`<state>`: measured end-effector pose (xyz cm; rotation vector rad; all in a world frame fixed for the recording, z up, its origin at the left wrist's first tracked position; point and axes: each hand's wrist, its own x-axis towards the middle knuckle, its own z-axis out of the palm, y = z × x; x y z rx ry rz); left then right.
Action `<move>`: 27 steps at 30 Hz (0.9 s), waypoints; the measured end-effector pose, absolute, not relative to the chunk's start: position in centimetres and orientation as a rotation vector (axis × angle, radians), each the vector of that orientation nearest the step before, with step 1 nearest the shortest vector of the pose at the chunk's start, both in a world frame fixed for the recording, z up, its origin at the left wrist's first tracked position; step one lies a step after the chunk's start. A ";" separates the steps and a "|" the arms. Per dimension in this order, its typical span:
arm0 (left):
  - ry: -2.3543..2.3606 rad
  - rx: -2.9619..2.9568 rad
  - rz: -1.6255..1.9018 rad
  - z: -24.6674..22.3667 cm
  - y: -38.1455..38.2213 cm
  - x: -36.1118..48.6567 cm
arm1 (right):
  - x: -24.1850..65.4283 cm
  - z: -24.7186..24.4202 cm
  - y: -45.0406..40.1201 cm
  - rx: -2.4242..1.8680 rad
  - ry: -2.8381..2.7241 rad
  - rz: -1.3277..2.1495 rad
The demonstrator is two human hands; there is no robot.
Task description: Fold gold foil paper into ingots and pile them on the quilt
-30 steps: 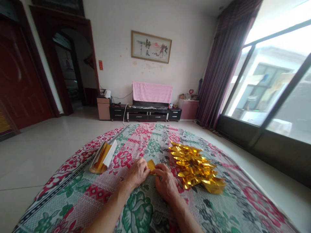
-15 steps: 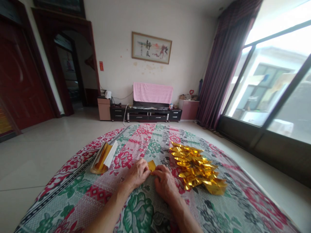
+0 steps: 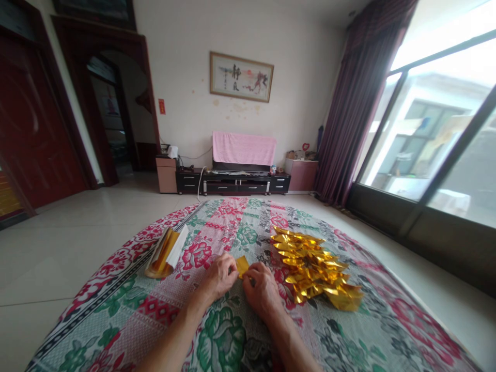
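A small piece of gold foil paper (image 3: pixel 242 265) stands between my two hands over the flowered cloth (image 3: pixel 217 336). My left hand (image 3: pixel 220 275) pinches its left edge with curled fingers. From the other side, my right hand (image 3: pixel 262 289) has its thumb and forefinger closed on the lower right part. Fingers hide the paper's lower edge. To the right of my hands lie several folded gold foil paper pieces (image 3: pixel 315 266) with pointed ends, set close together in a row. On the left rests a curled stack of gold and white paper sheets (image 3: pixel 166 253).
The flowered cloth covers a rounded surface in front of me. Beyond it, a low black TV cabinet (image 3: pixel 236 185) stands against the wall, with a pink cloth (image 3: pixel 244 148) over what stands on it. A purple curtain (image 3: pixel 341 103) and large window are at the right.
My right hand's fingers have curled in and shifted slightly on the gold foil paper. The left hand has moved a little to the left. Everything else lies as before.
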<state>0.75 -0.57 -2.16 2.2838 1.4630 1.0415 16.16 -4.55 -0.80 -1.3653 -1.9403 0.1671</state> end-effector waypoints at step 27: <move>1.433 2.244 0.998 -2.3 -0.2 0.5 | 14.9 -0.7 -3.4 -1.700 -1.862 0.156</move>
